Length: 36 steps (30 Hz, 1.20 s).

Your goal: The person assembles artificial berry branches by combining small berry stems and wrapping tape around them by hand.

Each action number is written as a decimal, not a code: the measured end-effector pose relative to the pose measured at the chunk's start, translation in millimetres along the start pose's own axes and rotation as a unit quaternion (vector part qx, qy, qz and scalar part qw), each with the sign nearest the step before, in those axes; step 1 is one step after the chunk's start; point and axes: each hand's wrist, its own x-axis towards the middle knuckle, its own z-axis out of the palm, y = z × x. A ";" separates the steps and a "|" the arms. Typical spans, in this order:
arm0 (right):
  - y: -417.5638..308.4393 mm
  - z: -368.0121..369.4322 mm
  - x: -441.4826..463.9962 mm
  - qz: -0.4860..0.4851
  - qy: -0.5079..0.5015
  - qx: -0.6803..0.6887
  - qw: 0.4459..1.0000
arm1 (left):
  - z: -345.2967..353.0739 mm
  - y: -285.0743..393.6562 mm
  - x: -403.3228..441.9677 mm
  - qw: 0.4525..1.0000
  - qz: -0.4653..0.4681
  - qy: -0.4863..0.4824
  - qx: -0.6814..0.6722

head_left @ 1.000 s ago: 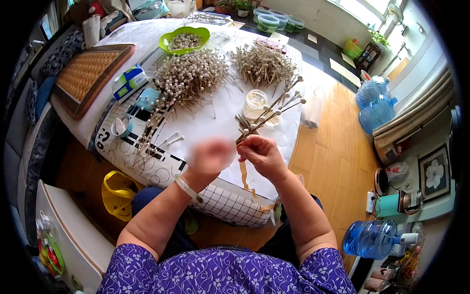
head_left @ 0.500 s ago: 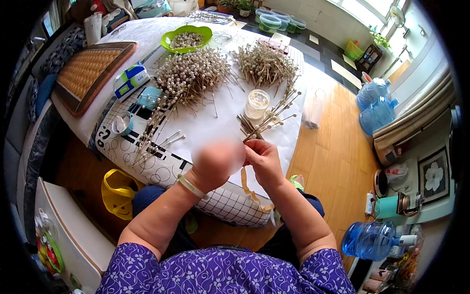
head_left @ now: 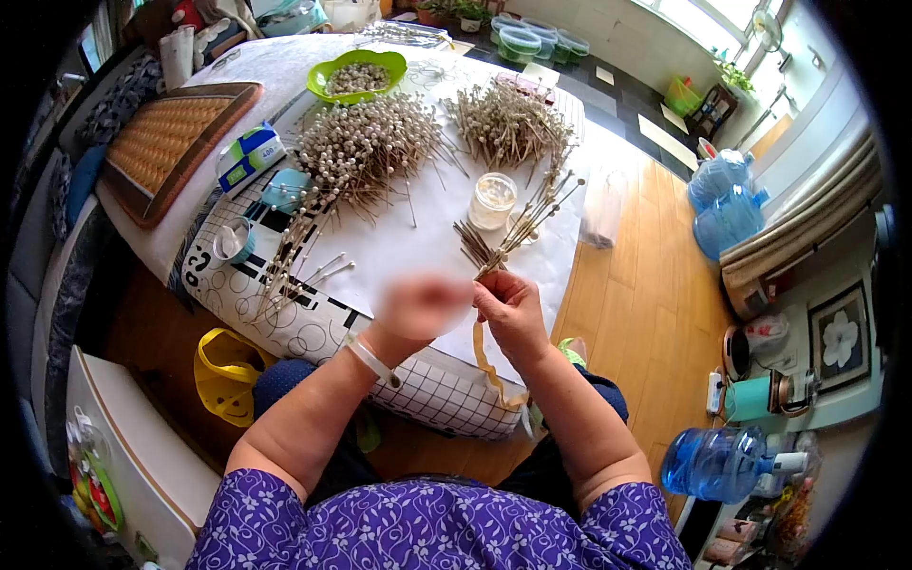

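Note:
My right hand (head_left: 509, 312) is closed in a pinch at the table's near side. From its fingers hangs a narrow tan strip of tape (head_left: 487, 370), which curls down over the table edge. Close to its left is my left hand (head_left: 425, 304), blurred so that its fingers do not show. Just beyond my right fingertips lies a small bunch of brown stems (head_left: 483, 249) with bead-like tips (head_left: 556, 195). Whether the fingers touch those stems is unclear. A clear jar (head_left: 493, 201) with pale contents stands behind the bunch.
Two big heaps of white-tipped stems (head_left: 366, 147) and brown stems (head_left: 508, 128) cover the table's far part. A green bowl (head_left: 328, 68) of white beads stands behind. At left are a tissue pack (head_left: 251, 157), a small cup (head_left: 234, 240) and loose stems (head_left: 323, 274). A yellow bag (head_left: 223, 380) sits below.
My left wrist has turned slightly, showing more of its band. My right hand stays pinched near the stems. The whole view has shifted a little.

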 end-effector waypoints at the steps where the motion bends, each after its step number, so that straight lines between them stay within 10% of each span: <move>1: 0.0 1.0 -0.6 0.000 -0.002 -0.001 1.000 | -0.9 -2.4 -0.6 0.998 -0.037 -0.008 -0.051; 6: 1.8 0.0 -1.1 -0.005 -0.026 -0.012 1.000 | -7.5 5.6 0.8 0.901 -0.275 -0.096 -0.322; 19: -5.7 -11.0 2.4 0.056 -0.094 0.009 0.994 | -12.7 6.4 1.5 0.969 -0.188 -0.112 -0.112; 22: 0.0 -7.2 1.4 0.051 -0.071 0.033 0.996 | -4.9 12.6 -1.1 0.902 -0.346 -0.013 -0.256; 25: 5.4 -3.5 -0.6 0.053 -0.039 0.041 0.997 | -4.4 13.5 -1.3 0.951 -0.288 -0.014 -0.110; 27: 6.8 0.7 -2.2 0.058 -0.023 0.048 0.997 | -4.6 14.5 -0.5 0.989 -0.057 0.002 0.138; 36: 8.1 7.4 -1.2 0.023 0.023 0.017 0.999 | -1.1 16.6 -1.1 0.983 0.008 0.012 0.183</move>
